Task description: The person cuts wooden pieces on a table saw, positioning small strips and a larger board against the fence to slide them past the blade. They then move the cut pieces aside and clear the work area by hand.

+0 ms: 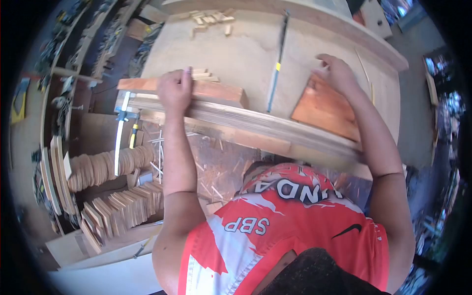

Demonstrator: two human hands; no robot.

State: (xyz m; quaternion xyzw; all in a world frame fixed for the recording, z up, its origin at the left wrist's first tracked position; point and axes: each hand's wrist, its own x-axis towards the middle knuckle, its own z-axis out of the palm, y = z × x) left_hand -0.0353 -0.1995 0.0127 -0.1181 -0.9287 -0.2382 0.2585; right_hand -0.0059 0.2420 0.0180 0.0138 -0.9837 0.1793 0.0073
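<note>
My left hand [174,92] is closed over a reddish wooden bar [216,92] at the workbench's near edge, thumb upward. Small pale wood strips [205,76] lie just behind the bar. On the right, my right hand [335,73] has its fingers curled above the upper corner of a flat reddish-brown board [327,109]. Something small and pale shows at its fingertips, too blurred to name. Between my hands a thin bar clamp [278,66] with a yellow band lies across the bench top [241,54].
Small wood blocks [211,18] lie at the bench's far left. A blue-and-white clamp [120,128] hangs at the near left edge. Stacked wooden pieces [110,167] stand below left, beside shelves [71,73]. Sticks litter the floor [211,160].
</note>
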